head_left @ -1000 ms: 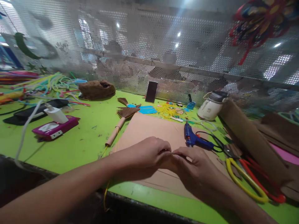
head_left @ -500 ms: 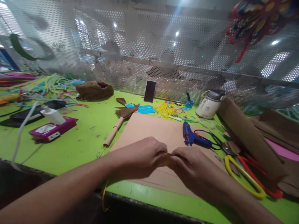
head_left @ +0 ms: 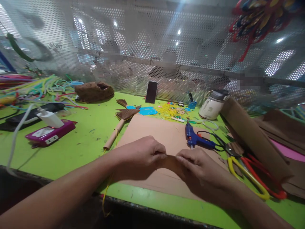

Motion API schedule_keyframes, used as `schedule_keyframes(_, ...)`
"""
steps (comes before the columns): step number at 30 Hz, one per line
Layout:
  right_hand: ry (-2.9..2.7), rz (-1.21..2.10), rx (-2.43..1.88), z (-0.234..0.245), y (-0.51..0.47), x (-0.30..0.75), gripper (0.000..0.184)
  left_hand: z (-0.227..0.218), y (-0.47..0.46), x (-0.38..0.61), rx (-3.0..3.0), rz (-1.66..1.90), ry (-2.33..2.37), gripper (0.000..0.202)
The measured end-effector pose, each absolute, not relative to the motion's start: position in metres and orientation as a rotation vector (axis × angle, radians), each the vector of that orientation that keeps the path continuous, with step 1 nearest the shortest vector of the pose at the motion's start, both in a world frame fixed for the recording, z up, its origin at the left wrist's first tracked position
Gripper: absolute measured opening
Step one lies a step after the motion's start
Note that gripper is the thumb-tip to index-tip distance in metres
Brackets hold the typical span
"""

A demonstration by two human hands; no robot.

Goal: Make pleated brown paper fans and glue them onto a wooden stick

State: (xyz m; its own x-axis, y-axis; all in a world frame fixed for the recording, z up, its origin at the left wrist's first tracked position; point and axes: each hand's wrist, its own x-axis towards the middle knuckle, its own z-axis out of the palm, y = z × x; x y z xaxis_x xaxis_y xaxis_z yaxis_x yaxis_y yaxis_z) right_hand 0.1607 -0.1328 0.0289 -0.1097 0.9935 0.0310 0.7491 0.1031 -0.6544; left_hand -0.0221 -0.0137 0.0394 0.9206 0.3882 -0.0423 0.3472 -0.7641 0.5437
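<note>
Between my two hands is a piece of brown paper (head_left: 171, 161), pinched at both sides and bowed along its upper edge. My left hand (head_left: 144, 154) has thumb and fingers closed on its left end. On its right end, my right hand (head_left: 199, 163) pinches it the same way. Both hands are over a large sheet of brown paper (head_left: 147, 127) lying flat. Most of the held piece is hidden by my fingers. A blue glue gun (head_left: 196, 140) rests on the sheet just beyond my right hand.
Scissors (head_left: 247, 178) with yellow and red handles lie at right, beside a folded cardboard piece (head_left: 254, 136). A rolled paper tube with pleated fan (head_left: 116, 133) is at left. Farther off are a phone (head_left: 151, 92), a white jug (head_left: 212, 106) and a purple power strip (head_left: 51, 132).
My hands have moved slightly apart, so more of the held brown paper shows between them. The whole view has shifted a little.
</note>
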Motion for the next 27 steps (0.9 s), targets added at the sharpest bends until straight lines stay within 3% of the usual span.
schedule_keyframes(9,-1.827,1.093,-1.494,0.028,-0.120,0.176,0.028,0.041,0.008,-0.019,2.169,-0.077,0.387,0.022)
schedule_keyframes(16,-1.568,1.404,-1.424,0.023,-0.123,0.183,0.040,0.030,0.011,-0.023,1.629,-0.214,0.268,0.024)
schedule_keyframes(20,-1.423,1.268,-1.461,0.022,-0.119,0.188,0.041,0.028,0.015,-0.027,1.457,-0.177,0.258,0.022)
schedule_keyframes(23,-1.315,1.100,-1.409,0.026,-0.118,0.187,0.028,0.028,0.016,-0.028,1.441,-0.105,0.264,0.021)
schedule_keyframes(27,-1.417,1.137,-1.298,0.031,-0.125,0.175,0.028,0.022,0.010,-0.024,1.274,-0.140,0.201,0.016)
